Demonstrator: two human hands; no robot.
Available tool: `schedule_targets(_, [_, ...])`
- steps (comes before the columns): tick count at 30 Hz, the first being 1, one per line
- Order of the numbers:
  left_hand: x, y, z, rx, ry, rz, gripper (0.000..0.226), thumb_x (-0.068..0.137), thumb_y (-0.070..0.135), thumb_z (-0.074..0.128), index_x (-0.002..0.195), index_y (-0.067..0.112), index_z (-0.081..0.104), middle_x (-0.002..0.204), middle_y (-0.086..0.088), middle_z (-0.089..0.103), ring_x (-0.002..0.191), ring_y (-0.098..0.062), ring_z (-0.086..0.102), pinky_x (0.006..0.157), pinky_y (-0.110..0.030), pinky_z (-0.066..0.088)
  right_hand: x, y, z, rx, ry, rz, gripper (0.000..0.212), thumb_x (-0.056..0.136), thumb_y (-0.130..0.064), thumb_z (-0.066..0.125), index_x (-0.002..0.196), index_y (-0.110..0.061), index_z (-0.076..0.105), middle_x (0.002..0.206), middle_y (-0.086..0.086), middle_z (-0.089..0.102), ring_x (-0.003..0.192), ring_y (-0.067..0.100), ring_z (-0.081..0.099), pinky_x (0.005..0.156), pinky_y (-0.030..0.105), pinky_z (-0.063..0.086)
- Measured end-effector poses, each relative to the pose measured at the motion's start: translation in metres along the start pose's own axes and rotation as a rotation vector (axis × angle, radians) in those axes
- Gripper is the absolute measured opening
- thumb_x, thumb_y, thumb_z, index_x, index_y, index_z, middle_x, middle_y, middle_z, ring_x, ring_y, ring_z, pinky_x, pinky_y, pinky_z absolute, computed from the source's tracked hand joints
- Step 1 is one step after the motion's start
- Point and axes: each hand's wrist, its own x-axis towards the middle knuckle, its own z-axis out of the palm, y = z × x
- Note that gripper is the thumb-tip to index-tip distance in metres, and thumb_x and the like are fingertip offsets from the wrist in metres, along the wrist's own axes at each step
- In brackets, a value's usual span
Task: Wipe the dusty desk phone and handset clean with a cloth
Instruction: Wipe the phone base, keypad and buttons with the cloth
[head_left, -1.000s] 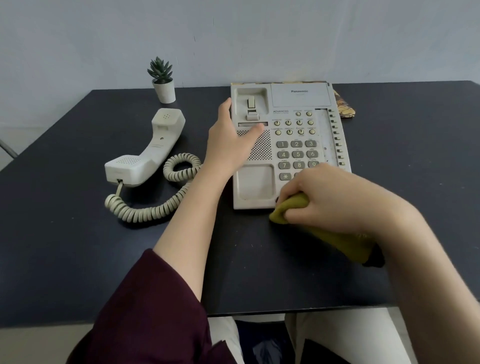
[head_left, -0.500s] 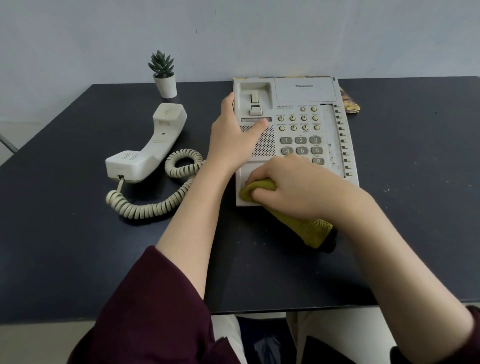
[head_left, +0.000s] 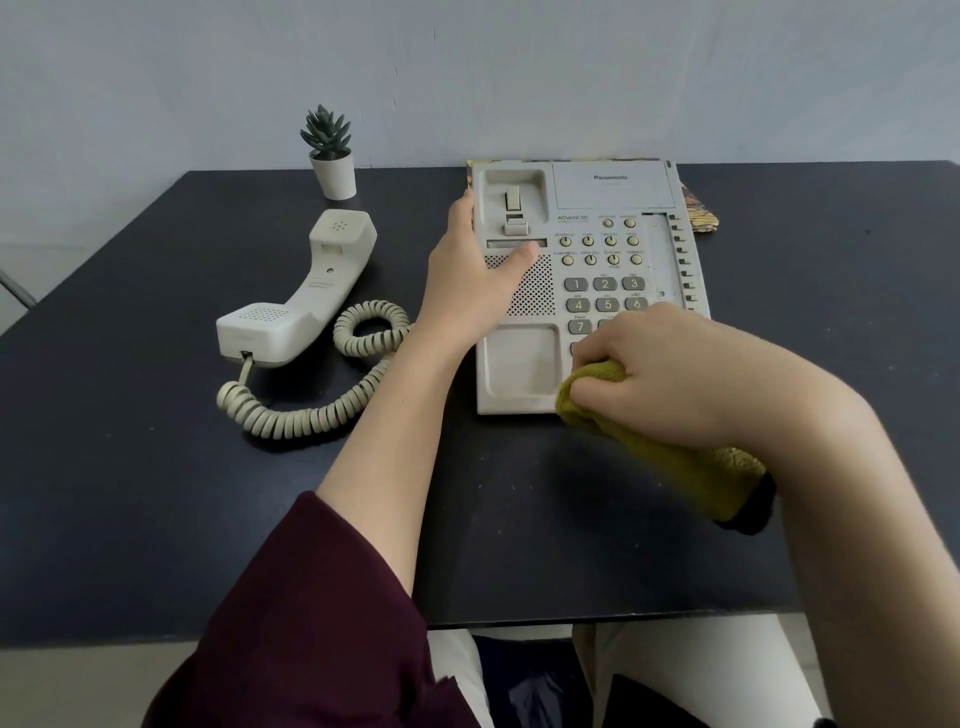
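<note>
The dark worktop (head_left: 156, 493) carried all items. The desk phone (head_left: 613, 197) sat at its centre rear, a rigid plastic body, judged light enough to skid under a wiping stroke. The left hand (head_left: 467, 280) steadied it, fingers curled over the left edge and thumb laid across the speaker grille; that edge appeared the sound place to brace, clear of the keys. The handset (head_left: 306, 301) lay off the cradle to the left of the phone, well apart from it, face up, untouched. It was judged stiff and smooth, best taken by its narrow middle. Its coiled cord (head_left: 311, 415) ran slack between handset and phone and would likely drag if the handset were lifted. The cloth (head_left: 675, 457), soft and bunched, was gripped in the right hand (head_left: 670, 374) and pressed to the phone's near right corner, its tail trailing onto the worktop. Raised keys and the hook switch were judged liable to snag.
</note>
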Motion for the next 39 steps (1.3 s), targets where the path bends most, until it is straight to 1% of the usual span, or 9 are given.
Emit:
schedule_targets(5, [0.000, 0.000, 0.000, -0.005, 0.006, -0.008, 0.070, 0.087, 0.028, 0.067, 0.146, 0.019, 0.028, 0.136, 0.006, 0.051, 0.122, -0.006, 0.048, 0.092, -0.011, 0.032, 0.004, 0.007, 0.004, 0.042, 0.224, -0.053, 0.022, 0.083, -0.038, 0.049, 0.091, -0.032, 0.068, 0.083, -0.006, 0.062, 0.082, 0.019, 0.055, 0.066, 0.032, 0.047])
schedule_targets(9, [0.001, 0.000, 0.001, 0.003, 0.016, -0.005, 0.069, 0.087, 0.027, 0.067, 0.145, 0.018, 0.030, 0.130, 0.010, 0.054, 0.115, -0.003, 0.049, 0.088, -0.008, 0.030, 0.016, 0.001, 0.015, 0.130, 0.055, -0.215, 0.027, 0.083, -0.036, 0.057, 0.105, -0.046, 0.068, 0.090, -0.015, 0.068, 0.079, 0.006, 0.056, 0.077, 0.030, 0.050])
schedule_targets(14, [0.001, -0.001, 0.000, 0.012, 0.024, 0.006, 0.069, 0.087, 0.025, 0.067, 0.145, 0.016, 0.030, 0.129, 0.008, 0.053, 0.107, 0.002, 0.045, 0.082, -0.001, 0.026, 0.012, 0.020, 0.013, 0.148, -0.021, -0.146, 0.020, 0.079, -0.031, 0.061, 0.093, -0.043, 0.070, 0.090, -0.019, 0.066, 0.089, 0.005, 0.057, 0.083, 0.030, 0.050])
schedule_targets(18, [0.002, 0.000, 0.001, 0.023, 0.025, -0.002, 0.069, 0.087, 0.025, 0.067, 0.145, 0.016, 0.030, 0.118, 0.016, 0.048, 0.106, 0.005, 0.042, 0.078, 0.003, 0.026, 0.001, 0.049, 0.001, 0.079, 0.017, 0.033, 0.010, 0.074, -0.042, 0.058, 0.078, -0.048, 0.064, 0.089, -0.013, 0.062, 0.087, 0.018, 0.057, 0.079, 0.038, 0.052])
schedule_targets(23, [0.000, -0.002, 0.004, 0.047, 0.022, -0.016, 0.076, 0.088, 0.034, 0.064, 0.149, 0.016, 0.022, 0.143, 0.003, 0.045, 0.129, -0.011, 0.043, 0.105, -0.022, 0.032, -0.003, 0.043, 0.005, 0.162, 0.261, 0.000, 0.020, 0.073, -0.049, 0.057, 0.090, -0.048, 0.065, 0.085, -0.016, 0.065, 0.088, 0.017, 0.059, 0.079, 0.040, 0.052])
schedule_targets(28, [-0.005, 0.000, 0.008, 0.126, 0.046, 0.014, 0.075, 0.092, 0.036, 0.057, 0.150, 0.012, 0.016, 0.150, -0.003, 0.036, 0.137, -0.016, 0.033, 0.104, -0.020, 0.024, 0.003, 0.022, 0.027, 0.222, 0.204, -0.140, 0.019, 0.078, -0.037, 0.064, 0.095, -0.042, 0.069, 0.089, -0.019, 0.067, 0.088, 0.007, 0.057, 0.077, 0.034, 0.050])
schedule_targets(30, [-0.006, 0.002, 0.009, 0.144, 0.054, 0.018, 0.074, 0.093, 0.035, 0.057, 0.150, 0.011, 0.016, 0.152, -0.004, 0.033, 0.138, -0.016, 0.031, 0.102, -0.017, 0.022, 0.002, 0.031, 0.027, 0.227, 0.168, -0.102, 0.017, 0.077, -0.035, 0.066, 0.092, -0.044, 0.068, 0.088, -0.021, 0.064, 0.086, 0.004, 0.055, 0.075, 0.030, 0.050])
schedule_targets(34, [-0.006, 0.002, 0.010, 0.154, 0.061, 0.015, 0.074, 0.093, 0.035, 0.057, 0.150, 0.011, 0.017, 0.152, -0.003, 0.032, 0.139, -0.016, 0.029, 0.102, -0.017, 0.021, -0.010, 0.061, 0.014, 0.207, 0.114, 0.022, 0.019, 0.072, -0.037, 0.066, 0.085, -0.051, 0.064, 0.088, -0.019, 0.064, 0.088, 0.009, 0.057, 0.079, 0.038, 0.051])
schedule_targets(39, [-0.006, 0.002, 0.011, 0.164, 0.064, 0.022, 0.073, 0.094, 0.034, 0.055, 0.150, 0.011, 0.015, 0.154, -0.004, 0.027, 0.141, -0.016, 0.025, 0.102, -0.016, 0.018, -0.027, 0.090, -0.002, 0.090, 0.149, 0.249, 0.013, 0.075, -0.034, 0.065, 0.077, -0.046, 0.064, 0.086, -0.011, 0.061, 0.083, 0.019, 0.055, 0.069, 0.034, 0.048])
